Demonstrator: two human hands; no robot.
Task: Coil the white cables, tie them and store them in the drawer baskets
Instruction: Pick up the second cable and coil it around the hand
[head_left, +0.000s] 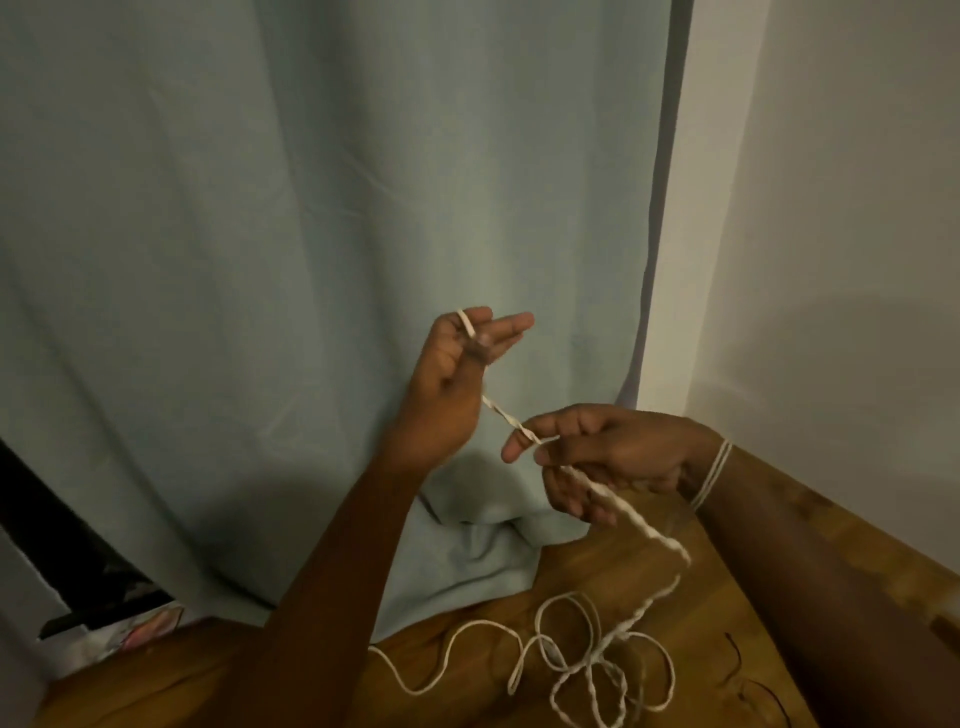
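Pale blue pleated fabric curtain (311, 260) behind brown wooden counter (467, 675), thin twisted white cable (587, 660) looped loose on it and rising taut between right hand (613, 457) grip and raised left hand (457, 374) fingertip pinch.

A pale blue-green curtain (311, 234) is hanging in long folds across most of the view, its lower edge bunching on a wooden table (467, 670). A plain white wall (831, 234) is standing to the right of it, meeting the table's far edge. At lower left a dark object (62, 551) is showing beside the curtain, too dim to identify.
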